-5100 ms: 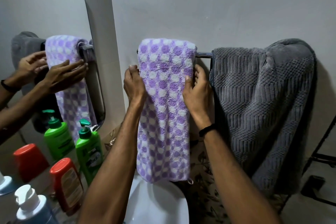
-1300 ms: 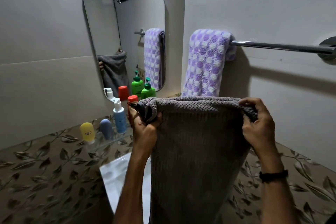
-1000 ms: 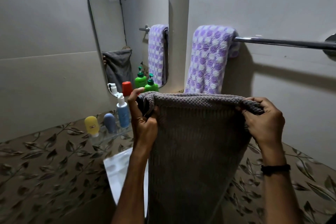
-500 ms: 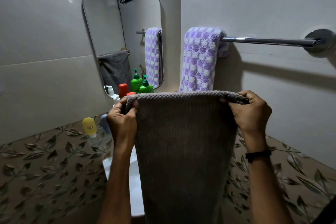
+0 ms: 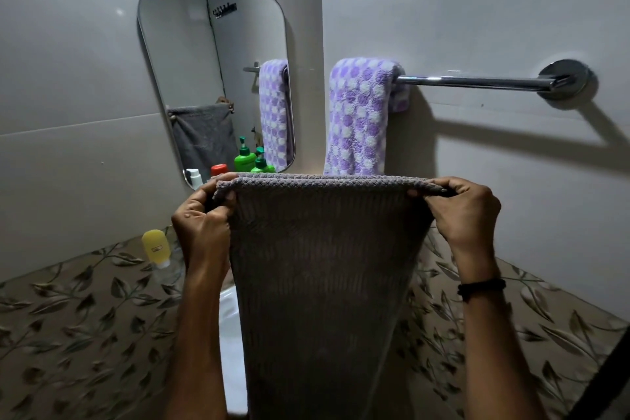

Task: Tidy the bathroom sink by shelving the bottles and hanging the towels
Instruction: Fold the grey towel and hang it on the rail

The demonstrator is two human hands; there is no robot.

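A grey ribbed towel (image 5: 324, 276) hangs folded and stretched flat in front of me. My left hand (image 5: 201, 222) pinches its top left corner and my right hand (image 5: 467, 211) pinches its top right corner. Behind it, a purple-and-white checked towel (image 5: 358, 119) hangs over the left end of the chrome towel bar (image 5: 477, 81) on the right wall. The rest of the bar is bare. A yellow bottle (image 5: 156, 247) stands on the glass shelf at the left; a green pump bottle (image 5: 261, 164) shows just above the towel's edge.
A mirror (image 5: 204, 72) on the left wall reflects the towels and bottles. The white sink (image 5: 230, 334) lies below, mostly hidden by the grey towel. Leaf-patterned tiles (image 5: 85, 317) run along both walls lower down.
The grey towel was lifted off the bar and is now held out folded; over the last second my hands drew its top edge taut and level. The checked towel stays on the bar.
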